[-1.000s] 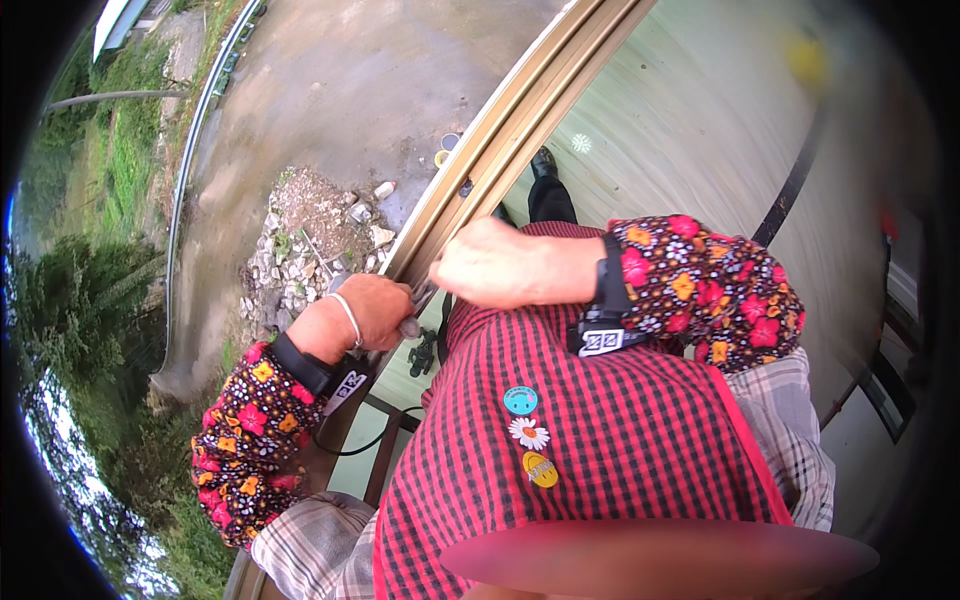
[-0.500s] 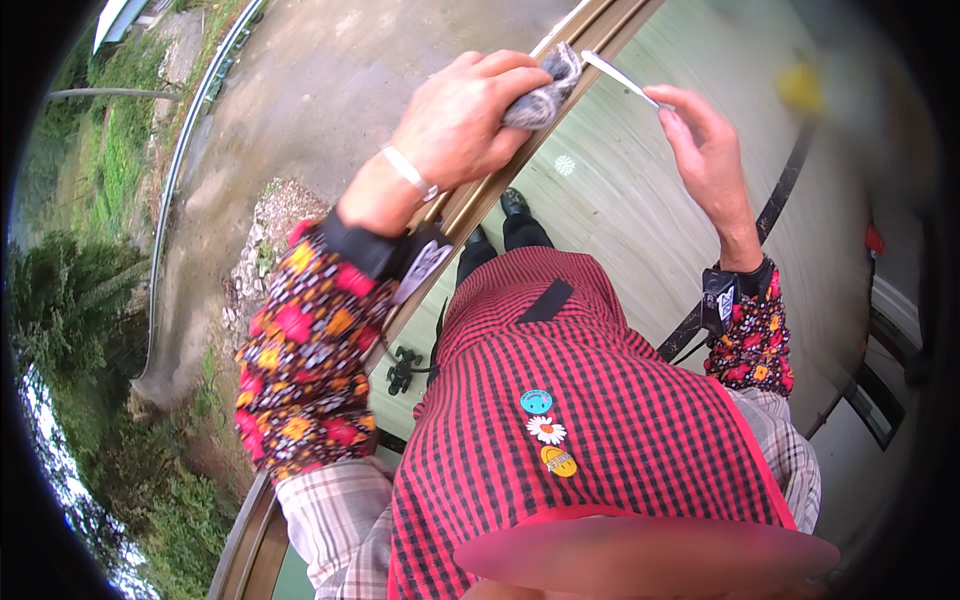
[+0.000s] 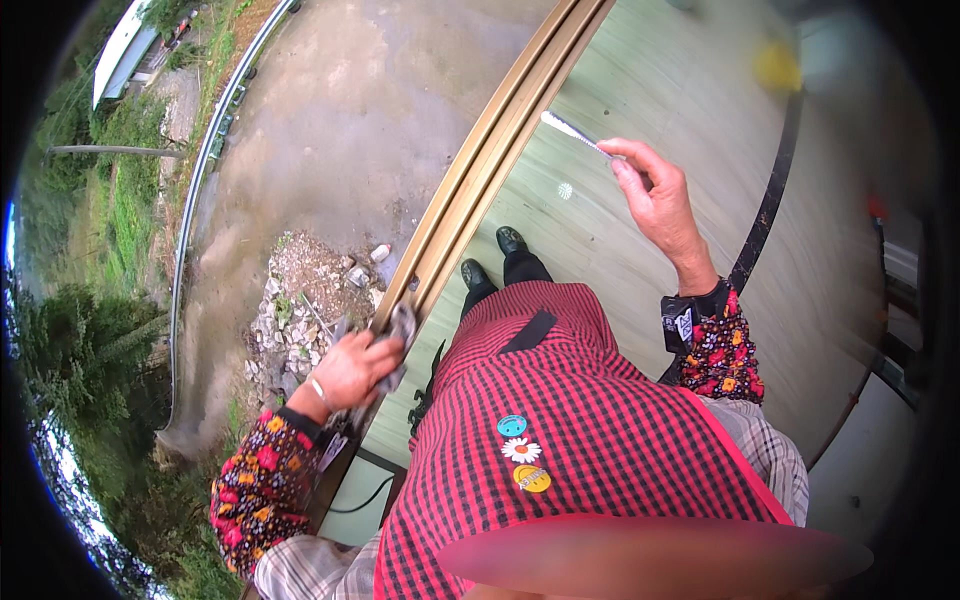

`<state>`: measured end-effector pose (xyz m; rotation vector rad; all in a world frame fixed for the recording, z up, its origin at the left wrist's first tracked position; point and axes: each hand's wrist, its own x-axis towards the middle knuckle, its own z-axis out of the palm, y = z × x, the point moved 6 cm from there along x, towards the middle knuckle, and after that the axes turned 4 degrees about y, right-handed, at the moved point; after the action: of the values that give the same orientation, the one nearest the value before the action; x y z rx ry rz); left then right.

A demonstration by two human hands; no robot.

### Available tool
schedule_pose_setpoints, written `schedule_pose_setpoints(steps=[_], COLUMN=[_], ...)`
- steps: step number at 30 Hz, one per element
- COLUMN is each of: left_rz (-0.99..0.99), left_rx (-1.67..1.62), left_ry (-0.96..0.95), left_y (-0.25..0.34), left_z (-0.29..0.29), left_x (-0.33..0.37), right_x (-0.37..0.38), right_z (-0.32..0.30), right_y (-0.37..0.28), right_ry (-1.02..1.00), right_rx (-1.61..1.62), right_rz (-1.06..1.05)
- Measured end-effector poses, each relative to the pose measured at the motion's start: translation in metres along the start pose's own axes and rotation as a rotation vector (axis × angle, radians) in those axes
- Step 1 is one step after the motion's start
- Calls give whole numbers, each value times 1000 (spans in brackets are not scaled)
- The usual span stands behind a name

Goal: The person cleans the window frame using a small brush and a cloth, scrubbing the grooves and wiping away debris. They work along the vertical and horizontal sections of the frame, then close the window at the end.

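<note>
Hands: left hand closed on a grey rag, pressing it against the tan window frame low beside the person's knee; right hand raised, pinching a thin white brush between thumb and fingers. Risk, as judged: the rag may slip off the narrow frame toward the rubble outside; the lightly pinched brush may drop onto the floor.

Even, overcast daylight is illuminating the scene from the outdoor side at nine to twelve o'clock, casting no hard shadows and producing only mild glare on the pale floor toward one o'clock. Fisheye distortion is bending the window rail and darkening the rim. A smeared band is blurring six o'clock.
</note>
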<state>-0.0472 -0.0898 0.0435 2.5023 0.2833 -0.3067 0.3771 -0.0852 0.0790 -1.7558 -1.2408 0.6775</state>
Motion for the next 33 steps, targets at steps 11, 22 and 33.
schedule_pose_setpoints(steps=[11,22,33], left_rz=[-258,-35,-1], left_rx=[-292,-465,-36], left_ry=[996,1126,847], left_y=[-104,-127,-144], left_z=[-196,-228,-183], left_x=[105,406,452], right_x=[-19,-41,-66], right_z=[-41,-80,-100], right_y=[25,73,112], right_ry=[251,389,477], right_rx=[9,-165,-121], right_rz=[35,114,267])
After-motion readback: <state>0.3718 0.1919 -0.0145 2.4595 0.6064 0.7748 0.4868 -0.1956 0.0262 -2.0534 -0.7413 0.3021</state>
